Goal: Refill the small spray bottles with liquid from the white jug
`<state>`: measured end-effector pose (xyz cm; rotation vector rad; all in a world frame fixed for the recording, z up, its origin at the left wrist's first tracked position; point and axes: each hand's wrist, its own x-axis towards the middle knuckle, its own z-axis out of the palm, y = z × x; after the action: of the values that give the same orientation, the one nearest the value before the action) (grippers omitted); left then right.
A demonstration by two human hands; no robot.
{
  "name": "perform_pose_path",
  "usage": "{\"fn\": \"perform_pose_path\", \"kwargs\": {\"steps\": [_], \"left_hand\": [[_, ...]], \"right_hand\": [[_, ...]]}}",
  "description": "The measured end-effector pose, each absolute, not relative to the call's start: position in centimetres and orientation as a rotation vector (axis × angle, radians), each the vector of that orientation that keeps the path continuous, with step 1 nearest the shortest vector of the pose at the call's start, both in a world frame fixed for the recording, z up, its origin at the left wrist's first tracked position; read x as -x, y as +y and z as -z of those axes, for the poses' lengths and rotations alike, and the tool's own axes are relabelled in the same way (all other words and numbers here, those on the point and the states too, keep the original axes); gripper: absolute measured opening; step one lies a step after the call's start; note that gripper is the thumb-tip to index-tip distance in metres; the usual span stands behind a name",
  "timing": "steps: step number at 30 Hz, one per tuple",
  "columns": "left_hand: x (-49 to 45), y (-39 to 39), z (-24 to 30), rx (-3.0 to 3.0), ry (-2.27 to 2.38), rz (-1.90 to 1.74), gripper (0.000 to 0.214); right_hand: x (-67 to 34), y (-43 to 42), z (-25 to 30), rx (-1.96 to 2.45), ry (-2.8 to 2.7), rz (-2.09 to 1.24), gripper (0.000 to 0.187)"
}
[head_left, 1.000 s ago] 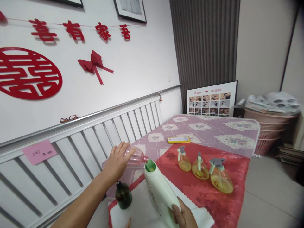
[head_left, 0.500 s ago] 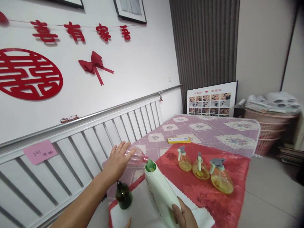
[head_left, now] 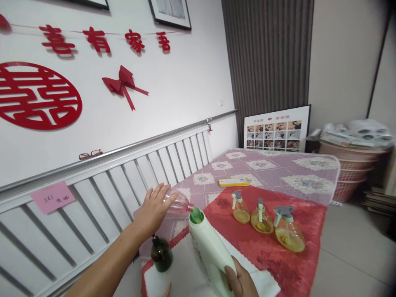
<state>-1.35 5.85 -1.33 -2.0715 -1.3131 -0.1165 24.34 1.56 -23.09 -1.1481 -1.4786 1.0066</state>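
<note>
My left hand point(head_left: 156, 206) is closed around a clear pinkish plastic bottle point(head_left: 178, 203), tipped on its side. The bottle's neck meets the green pouring spout of a large pale green jug point(head_left: 207, 247). My right hand point(head_left: 241, 278) grips the jug by its handle, and the jug leans up toward the bottle. Below my left forearm a dark green pump bottle point(head_left: 161, 253) stands on a white cloth point(head_left: 182, 272). To the right, three clear spray bottles point(head_left: 262, 218) with yellow liquid stand in a row on a red cloth point(head_left: 269, 255).
A yellow-edged flat case point(head_left: 233, 182) lies on the purple patterned tablecloth point(head_left: 216, 166). A white railing point(head_left: 123, 181) runs along the table's left side. Stacked pink baskets point(head_left: 349, 175) stand on the floor at right, near a framed photo board point(head_left: 275, 128).
</note>
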Motion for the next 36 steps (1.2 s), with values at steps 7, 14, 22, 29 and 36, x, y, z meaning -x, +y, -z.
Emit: {"fn": "perform_pose_path", "kwargs": {"steps": [7, 14, 22, 29, 36], "left_hand": [[1.31, 5.80, 1.23, 2.071, -1.305, 0.120, 0.068], [1.39, 5.81, 1.21, 2.079, -1.300, 0.128, 0.066], [1.17, 5.47, 0.98, 2.081, -1.289, 0.141, 0.066], [1.38, 5.65, 1.11, 2.073, -1.272, 0.142, 0.067], [1.45, 5.75, 1.17, 2.070, -1.253, 0.157, 0.064]], "right_hand": [[-24.31, 1.39, 22.76, 1.162, -1.471, -0.991, 0.057], [-24.36, 1.52, 22.87, 1.183, -1.487, -0.968, 0.060], [-24.38, 1.50, 22.94, 1.176, -1.484, -0.959, 0.061], [-24.37, 1.53, 23.01, 1.185, -1.485, -0.953, 0.066], [-24.30, 1.30, 22.48, 1.207, -1.493, -0.929, 0.065]]}}
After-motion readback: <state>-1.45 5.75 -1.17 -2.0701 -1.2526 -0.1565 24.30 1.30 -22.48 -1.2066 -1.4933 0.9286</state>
